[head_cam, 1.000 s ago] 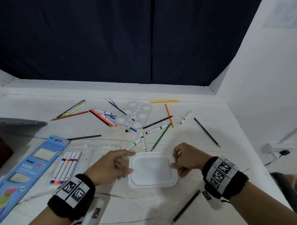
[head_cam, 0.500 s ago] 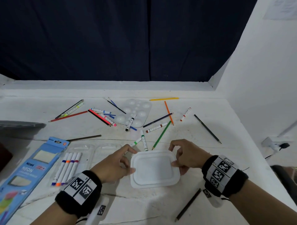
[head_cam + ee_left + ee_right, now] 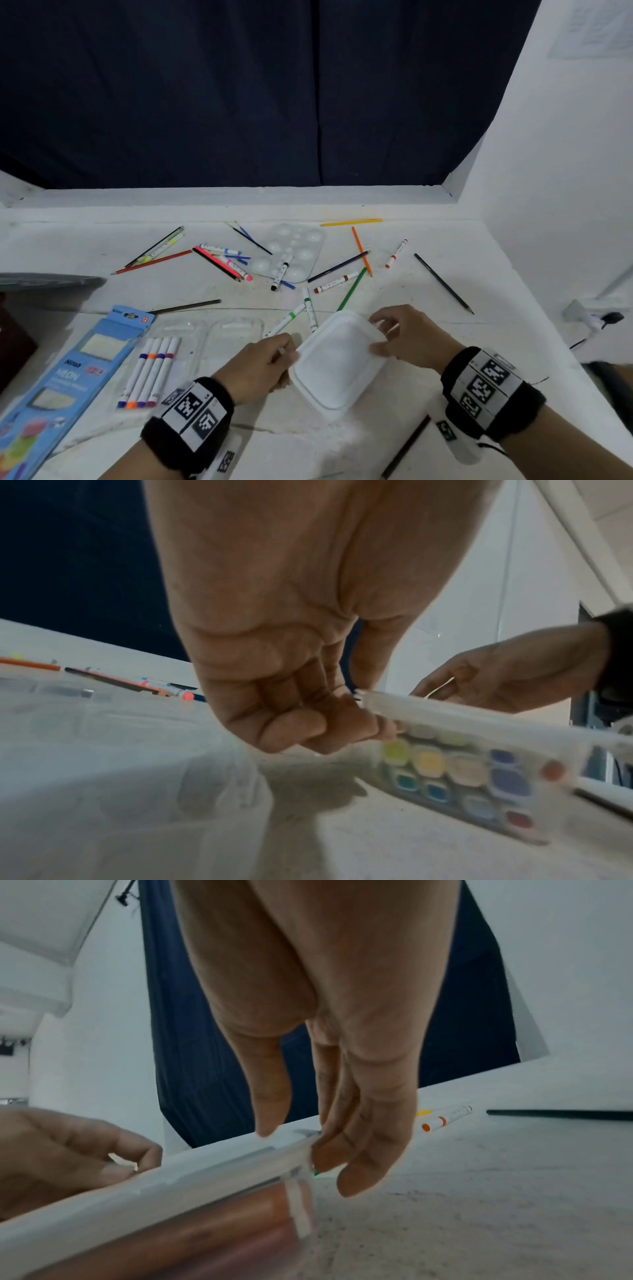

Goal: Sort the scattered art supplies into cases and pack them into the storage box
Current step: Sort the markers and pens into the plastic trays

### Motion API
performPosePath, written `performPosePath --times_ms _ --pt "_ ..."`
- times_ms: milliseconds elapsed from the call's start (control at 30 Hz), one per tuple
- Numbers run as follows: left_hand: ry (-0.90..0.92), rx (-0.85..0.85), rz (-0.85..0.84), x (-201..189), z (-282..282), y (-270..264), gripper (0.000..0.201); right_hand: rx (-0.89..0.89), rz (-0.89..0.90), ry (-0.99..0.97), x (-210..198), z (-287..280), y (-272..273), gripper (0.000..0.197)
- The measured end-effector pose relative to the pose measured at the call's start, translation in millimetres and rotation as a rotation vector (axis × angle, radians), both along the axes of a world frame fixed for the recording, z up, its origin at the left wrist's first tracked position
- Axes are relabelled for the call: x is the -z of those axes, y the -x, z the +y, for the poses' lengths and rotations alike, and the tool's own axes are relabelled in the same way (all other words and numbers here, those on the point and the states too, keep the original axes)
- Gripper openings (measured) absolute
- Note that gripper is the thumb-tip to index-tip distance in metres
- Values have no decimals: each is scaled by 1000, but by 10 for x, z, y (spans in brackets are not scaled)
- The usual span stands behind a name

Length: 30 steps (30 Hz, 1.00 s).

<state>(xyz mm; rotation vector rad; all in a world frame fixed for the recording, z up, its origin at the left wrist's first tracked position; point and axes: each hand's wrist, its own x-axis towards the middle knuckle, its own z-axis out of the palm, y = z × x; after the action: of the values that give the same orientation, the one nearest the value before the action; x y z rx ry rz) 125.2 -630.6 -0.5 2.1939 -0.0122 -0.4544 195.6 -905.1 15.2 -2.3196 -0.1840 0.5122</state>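
While both hands hold it off the white table (image 3: 428, 284), the white paint case (image 3: 337, 363) sits tilted, its near corner low and its far edge raised. The left hand (image 3: 263, 366) pinches the case's left edge, fingers (image 3: 294, 726) curled under it and thumb on top. The right hand (image 3: 407, 337) grips the far right corner, thumb (image 3: 270, 1096) resting on the lid and fingers (image 3: 363, 1139) pressed against the side. From the left wrist view the case's clear underside shows rows of coloured paint pans (image 3: 462, 772): yellow, green, blue, purple, red.

Just beyond the case lie two green-capped markers (image 3: 305, 311) and a green pencil (image 3: 351, 289). Farther back rests a clear mixing palette (image 3: 294, 250) with a black-capped marker (image 3: 281, 272) across its near edge. Scattered around it are a brown marker (image 3: 335, 282), an orange pencil (image 3: 361, 250), a yellow pencil (image 3: 351, 222), a red-capped marker (image 3: 395, 253), a pink marker (image 3: 236, 269) and a red pencil (image 3: 152, 262). A dark pencil (image 3: 443, 282) lies well apart to the right, another (image 3: 406, 445) near the right wrist.

To the left, a clear blister tray (image 3: 178, 349) holds four markers (image 3: 150, 370) side by side, beside a blue neon marker box (image 3: 61, 380).
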Motion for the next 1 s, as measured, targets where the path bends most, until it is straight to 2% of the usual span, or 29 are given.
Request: performPosePath --times_ms 167,367,500,567,633,700,867,1000 --pt "-20 41 7 43 23 -63 30 36 77 -39 34 -36 -16 33" --pt "-84 50 7 -2 13 -108 34 44 56 -42 49 9 -76 32" --pt "-266 189 -46 -36 -79 -3 43 183 -182 -71 101 73 -66 36" --pt "-378 218 -112 -62 -202 69 51 234 -193 -95 123 107 -47 44" --pt "-427 179 -174 -115 -276 36 53 210 -132 -89 125 122 8 54" --pt "-397 132 -188 -139 -270 -122 47 139 -93 -36 121 118 67 60" --pt "-203 117 -7 -104 -279 -609 28 113 -49 35 57 137 75 48" --pt "-222 155 8 -21 -265 -786 25 142 45 11 -2 210 33 46"
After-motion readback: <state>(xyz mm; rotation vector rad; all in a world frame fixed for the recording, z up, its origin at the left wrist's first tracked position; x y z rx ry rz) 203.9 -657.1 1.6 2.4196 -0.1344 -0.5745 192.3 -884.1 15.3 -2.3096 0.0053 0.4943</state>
